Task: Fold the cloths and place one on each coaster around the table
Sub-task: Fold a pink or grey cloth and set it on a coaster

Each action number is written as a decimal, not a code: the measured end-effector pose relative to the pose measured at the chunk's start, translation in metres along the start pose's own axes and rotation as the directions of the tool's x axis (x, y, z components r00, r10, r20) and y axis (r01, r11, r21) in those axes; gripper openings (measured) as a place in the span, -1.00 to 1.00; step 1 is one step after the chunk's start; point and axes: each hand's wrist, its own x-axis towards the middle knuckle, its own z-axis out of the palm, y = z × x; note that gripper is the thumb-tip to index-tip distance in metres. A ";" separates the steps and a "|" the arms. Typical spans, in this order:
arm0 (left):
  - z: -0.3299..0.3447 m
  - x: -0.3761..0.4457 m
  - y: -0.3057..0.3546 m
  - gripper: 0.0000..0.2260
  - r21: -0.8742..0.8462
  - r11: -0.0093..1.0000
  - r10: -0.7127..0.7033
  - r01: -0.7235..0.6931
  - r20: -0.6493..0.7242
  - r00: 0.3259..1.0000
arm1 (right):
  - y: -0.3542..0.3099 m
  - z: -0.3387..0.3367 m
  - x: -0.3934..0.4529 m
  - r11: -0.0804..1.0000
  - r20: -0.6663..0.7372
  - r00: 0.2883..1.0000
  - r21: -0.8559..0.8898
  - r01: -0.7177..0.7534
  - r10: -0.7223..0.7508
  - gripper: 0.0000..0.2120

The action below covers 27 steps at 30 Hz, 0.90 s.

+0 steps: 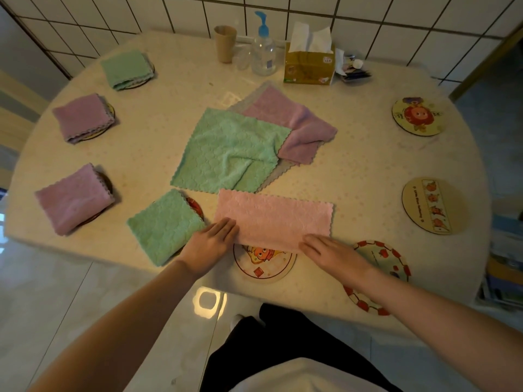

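Crowding the middle of the tabletop [353, 171] is a loose heap of unfolded cloths: a green cloth [229, 151] spread over a purple cloth [300, 128], just beyond the pink cloth [274, 219] being worked on. Along the left edge sit four folded cloths, each on its own coaster: a green one [126, 69] farthest back, two purple ones [82, 117] [72, 198], and a near green one [164, 224] just beside the left hand [210, 243]. Bare coasters lie to the right: a far one [417, 117], a tan one [434, 206], and a red-bordered one [379, 275] partly under the right forearm. By the tiled wall stand a paper cup [225, 43], a pump bottle [263, 49] and a tissue box [308, 65].

The pink cloth lies folded to a long strip at the near edge, its near side overlapping the cartoon coaster [263, 263]. Left-hand fingers [226, 226] are straight and close together, resting flat on the strip's near left corner. Right-hand [335, 256] fingers [312, 244] are likewise extended and together, touching the strip's near right edge; whether any tuck beneath it cannot be told.
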 end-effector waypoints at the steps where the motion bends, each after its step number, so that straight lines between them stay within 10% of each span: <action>1: -0.001 -0.001 -0.003 -0.60 -0.003 1.000 0.009 -0.009 -0.040 0.999 | 0.000 -0.004 -0.003 1.000 -0.005 1.000 0.014 0.007 -0.007 -0.13; 9: 0.007 -0.014 0.019 -0.51 -0.089 0.995 -0.052 0.050 -0.021 0.998 | -0.050 -0.008 -0.035 0.986 -0.094 0.983 0.031 0.162 -0.158 -0.65; 14: 0.016 -0.028 0.076 -0.34 -0.264 0.949 0.190 -0.171 0.050 0.980 | -0.100 -0.015 -0.036 0.986 -0.133 0.988 0.137 0.096 -0.078 -0.66; 19: 0.018 -0.031 0.097 -0.45 -0.296 0.948 0.118 -0.117 -0.013 0.993 | -0.129 -0.034 -0.040 0.975 -0.256 0.967 0.216 0.060 -0.003 -0.70; 27: 0.028 -0.044 0.099 -0.65 -0.261 0.942 0.174 -0.209 -0.151 0.973 | -0.118 -0.025 -0.053 0.949 -0.111 0.965 0.186 0.255 -0.237 -0.84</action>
